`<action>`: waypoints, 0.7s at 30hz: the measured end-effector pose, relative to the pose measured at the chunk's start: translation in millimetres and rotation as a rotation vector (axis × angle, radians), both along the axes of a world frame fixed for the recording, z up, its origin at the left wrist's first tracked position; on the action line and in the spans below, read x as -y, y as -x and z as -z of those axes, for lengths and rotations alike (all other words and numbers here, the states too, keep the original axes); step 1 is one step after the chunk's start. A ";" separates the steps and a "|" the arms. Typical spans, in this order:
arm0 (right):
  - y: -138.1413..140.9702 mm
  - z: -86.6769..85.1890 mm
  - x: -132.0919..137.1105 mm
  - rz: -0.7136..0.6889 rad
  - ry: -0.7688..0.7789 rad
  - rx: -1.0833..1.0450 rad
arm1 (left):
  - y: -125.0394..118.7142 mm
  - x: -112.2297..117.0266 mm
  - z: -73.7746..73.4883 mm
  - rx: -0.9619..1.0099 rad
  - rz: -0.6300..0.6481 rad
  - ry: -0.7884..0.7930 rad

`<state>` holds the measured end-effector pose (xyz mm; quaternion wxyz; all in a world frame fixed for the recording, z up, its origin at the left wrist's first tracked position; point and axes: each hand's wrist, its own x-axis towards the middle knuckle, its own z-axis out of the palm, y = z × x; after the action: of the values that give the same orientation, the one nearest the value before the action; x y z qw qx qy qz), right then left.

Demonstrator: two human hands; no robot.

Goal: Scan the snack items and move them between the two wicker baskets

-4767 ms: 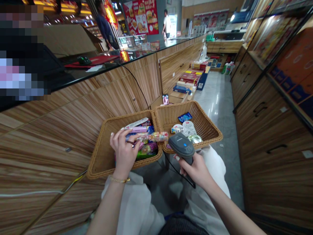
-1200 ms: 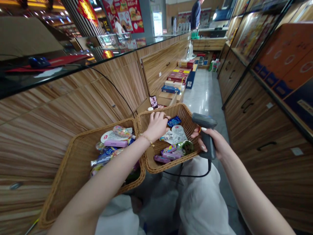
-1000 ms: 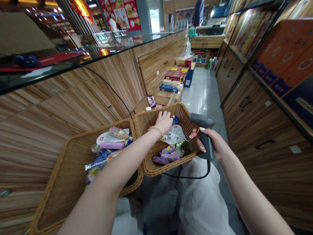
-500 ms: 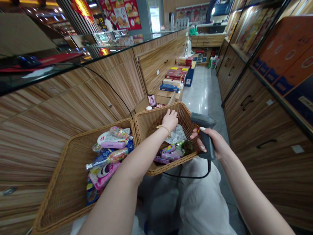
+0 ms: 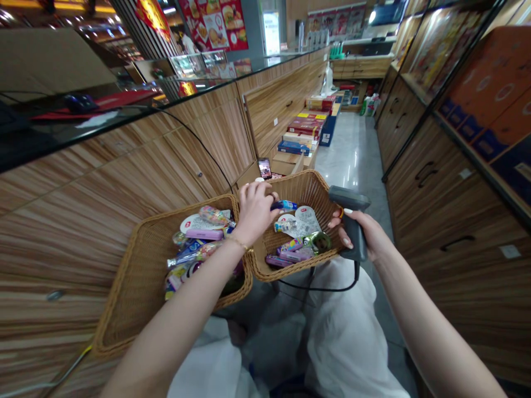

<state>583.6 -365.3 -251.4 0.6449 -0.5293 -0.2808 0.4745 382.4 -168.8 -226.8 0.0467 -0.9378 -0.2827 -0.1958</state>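
My left hand (image 5: 256, 209) is closed over the near left part of the right wicker basket (image 5: 251, 270), palm down, with a small blue packet (image 5: 285, 205) at its fingertips. My right hand (image 5: 365, 231) grips a dark grey barcode scanner (image 5: 354, 224) by its handle, beside that basket's right rim. Inside the basket lie a white round-topped card pack (image 5: 307, 221), a small clear bottle-shaped pack (image 5: 285, 226), purple packs (image 5: 292, 256) and a green packet (image 5: 319, 241). The left wicker basket (image 5: 124, 282) holds candy-filled bottles (image 5: 214, 215), a purple box (image 5: 204, 234) and several bright packets, partly hidden by my forearm.
A wooden counter with a glass top (image 5: 136, 105) runs along the left. Stacked boxes (image 5: 307, 124) stand on the floor ahead beside it. Wooden cabinets (image 5: 440, 221) line the right. The scanner's cable (image 5: 319, 288) loops below the basket, and a phone (image 5: 264, 167) stands behind it.
My left hand has moved left from inside the right basket toward its left rim, now with a blue packet. A clear bottle-shaped pack shows in that basket. The right hand keeps the scanner.
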 end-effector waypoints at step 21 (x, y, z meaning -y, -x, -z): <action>123.5 -11.6 41.3 -0.186 -0.034 0.083 | 137.0 51.1 20.7 0.328 -0.276 -0.010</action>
<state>460.1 -406.5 -239.8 0.5947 -0.5091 -0.3635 0.5050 245.4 -219.9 -247.5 0.0312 -0.8455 -0.4111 -0.3392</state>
